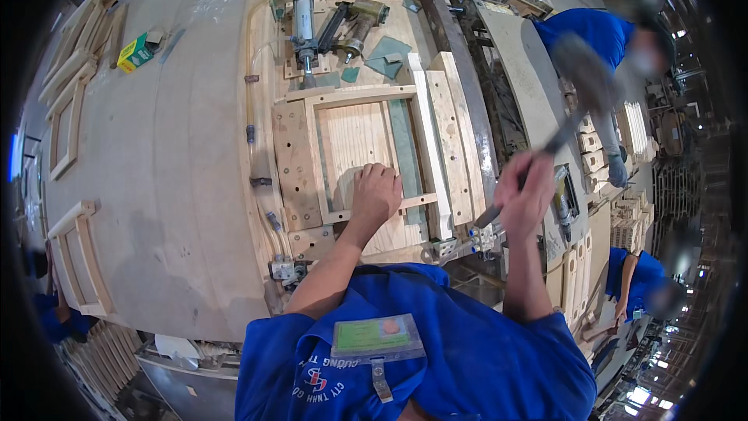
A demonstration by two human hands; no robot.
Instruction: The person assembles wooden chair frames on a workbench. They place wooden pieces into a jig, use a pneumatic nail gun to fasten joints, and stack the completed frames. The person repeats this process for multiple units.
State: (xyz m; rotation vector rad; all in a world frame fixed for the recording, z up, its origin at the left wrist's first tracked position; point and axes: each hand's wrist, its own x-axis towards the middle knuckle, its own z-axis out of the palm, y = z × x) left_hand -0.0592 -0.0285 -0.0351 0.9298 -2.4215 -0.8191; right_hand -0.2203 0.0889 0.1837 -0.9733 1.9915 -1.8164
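Note:
My right hand (526,191) is raised at the right, wrapped round the dark handle of a mallet (586,70); the mallet's head is smeared by motion. A pale wooden frame (362,95) lies in a wooden jig (292,160) before me. Over the frame's near crossrail (419,201) rests my left hand (377,196), its fingers bent and close together around the rail; the palm hides their grip. Along the frame's right side runs a longer pale wooden leg (428,140), its near end beyond the crossrail.
Beyond the frame lie an air cylinder (304,23), a nail gun (362,27) and green scraps (387,56). A wide board table (187,148) at left bears wooden frames (78,265) and a green-yellow box (136,53). A person in blue (588,31) works at the right.

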